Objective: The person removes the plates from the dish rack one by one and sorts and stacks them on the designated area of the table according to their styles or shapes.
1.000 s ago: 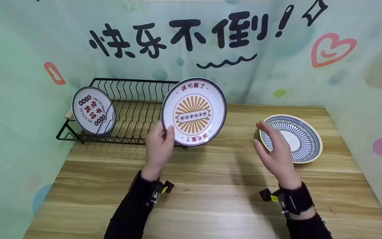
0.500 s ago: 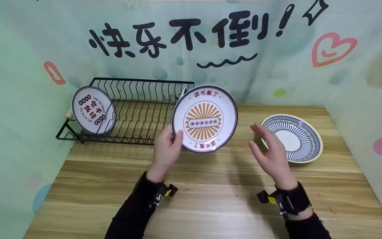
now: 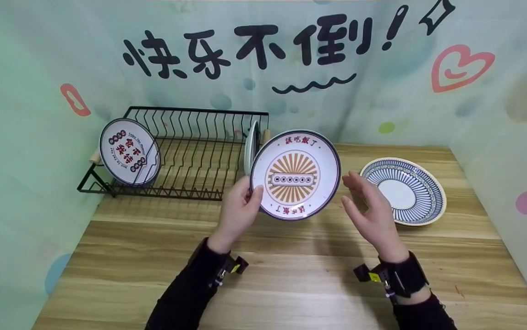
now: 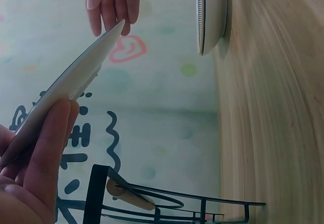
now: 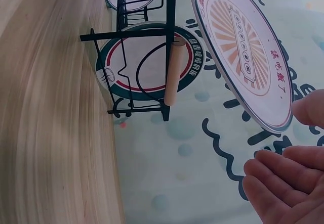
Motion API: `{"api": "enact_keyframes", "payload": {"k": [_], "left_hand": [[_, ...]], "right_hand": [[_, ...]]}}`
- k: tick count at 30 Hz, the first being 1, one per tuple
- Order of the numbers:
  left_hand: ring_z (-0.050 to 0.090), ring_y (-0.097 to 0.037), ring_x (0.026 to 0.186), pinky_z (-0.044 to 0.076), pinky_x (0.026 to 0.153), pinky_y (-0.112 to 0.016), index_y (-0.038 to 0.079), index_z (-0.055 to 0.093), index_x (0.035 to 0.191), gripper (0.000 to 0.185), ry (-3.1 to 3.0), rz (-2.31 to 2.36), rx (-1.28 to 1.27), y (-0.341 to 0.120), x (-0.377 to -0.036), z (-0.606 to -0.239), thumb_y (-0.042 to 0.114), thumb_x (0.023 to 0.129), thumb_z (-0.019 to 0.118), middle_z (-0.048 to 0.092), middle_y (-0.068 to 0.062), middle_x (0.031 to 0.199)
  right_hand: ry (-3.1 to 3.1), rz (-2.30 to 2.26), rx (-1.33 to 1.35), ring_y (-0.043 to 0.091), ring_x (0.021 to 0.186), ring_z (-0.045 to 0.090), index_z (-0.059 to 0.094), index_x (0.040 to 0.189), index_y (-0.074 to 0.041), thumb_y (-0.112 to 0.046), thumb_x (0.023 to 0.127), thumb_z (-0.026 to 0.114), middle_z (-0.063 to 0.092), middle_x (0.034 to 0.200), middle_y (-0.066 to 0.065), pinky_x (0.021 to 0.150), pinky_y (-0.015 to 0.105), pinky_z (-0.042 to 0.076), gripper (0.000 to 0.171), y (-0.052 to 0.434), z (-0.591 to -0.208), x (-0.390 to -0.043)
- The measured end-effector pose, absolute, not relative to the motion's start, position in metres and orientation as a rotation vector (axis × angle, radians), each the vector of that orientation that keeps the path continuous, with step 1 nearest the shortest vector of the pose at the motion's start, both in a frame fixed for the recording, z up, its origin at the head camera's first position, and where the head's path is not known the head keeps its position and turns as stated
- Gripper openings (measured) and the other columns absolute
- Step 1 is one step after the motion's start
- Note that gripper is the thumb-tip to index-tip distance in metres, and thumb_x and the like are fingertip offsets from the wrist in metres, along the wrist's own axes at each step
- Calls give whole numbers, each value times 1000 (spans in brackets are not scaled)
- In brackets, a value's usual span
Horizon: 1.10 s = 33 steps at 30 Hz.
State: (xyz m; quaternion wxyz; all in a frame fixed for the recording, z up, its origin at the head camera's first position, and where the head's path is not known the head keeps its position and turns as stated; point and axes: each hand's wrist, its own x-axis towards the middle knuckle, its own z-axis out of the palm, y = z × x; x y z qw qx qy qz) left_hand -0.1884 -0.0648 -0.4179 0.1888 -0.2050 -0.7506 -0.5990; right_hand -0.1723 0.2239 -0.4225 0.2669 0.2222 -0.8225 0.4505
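Fingers of the left hand [image 3: 238,211] pinch the sunburst plate [image 3: 295,174] upright above the desk [image 3: 291,284]; the right hand [image 3: 372,215], fingers apart, waits just beside its rim, probably mid-handover.

A wooden table [image 3: 291,284] carries a black wire rack [image 3: 185,151] at its back left and a blue-striped plate [image 3: 403,190] lying flat at the right, well apart from the rack. The rack's feet stand directly on the wood, near the backdrop
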Motion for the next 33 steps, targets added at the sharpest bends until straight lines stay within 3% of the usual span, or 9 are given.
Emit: {"api": "enact_keyframes", "payload": {"k": [9, 16, 20, 24, 28, 33], "left_hand": [[65, -25, 67, 58, 57, -30, -12, 62, 113, 22, -2113, -1747, -688, -63, -187, -419, -5, 93, 57, 69, -19, 89], [67, -27, 70, 59, 59, -30, -12, 62, 115, 24, -2128, -1747, -746, -60, -187, -422, -5, 93, 58, 70, -20, 93], [66, -25, 68, 59, 58, -29, -11, 63, 113, 22, -2132, -1720, -764, -59, -186, -423, -5, 92, 59, 70, -19, 91], [64, -24, 68, 58, 58, -29, -10, 63, 114, 23, -2141, -1733, -778, -58, -185, -423, -3, 93, 59, 69, -17, 91], [64, -25, 70, 59, 59, -29, -10, 61, 117, 25, -2148, -1763, -785, -57, -184, -424, -3, 93, 59, 69, -17, 93], [65, -27, 71, 59, 61, -30, -11, 61, 117, 25, -2157, -1775, -787, -56, -183, -425, -3, 93, 58, 69, -19, 94]], "right_hand": [[-2192, 1300, 632, 35, 107, 63, 52, 134, 10, 10, 87, 67, 65, 117, 23, 95, 35, 52, 49, 222, -423, -172], [-2249, 1286, 559, 18, 98, 62, 60, 126, 8, 6, 90, 66, 68, 107, 15, 89, 20, 50, 37, 223, -423, -172], [-2254, 1340, 499, 11, 92, 60, 61, 120, 11, 10, 91, 62, 68, 101, 17, 83, 14, 50, 29, 222, -423, -171], [-2246, 1356, 463, 8, 81, 57, 61, 112, 15, 14, 92, 58, 66, 91, 19, 73, 12, 49, 21, 221, -422, -171], [-2257, 1355, 434, 8, 71, 53, 64, 106, 11, 8, 94, 59, 64, 82, 13, 62, 14, 45, 13, 223, -421, -169], [-2257, 1433, 405, 8, 69, 56, 64, 104, 11, 5, 95, 60, 64, 81, 13, 61, 14, 48, 12, 223, -418, -167]]}}
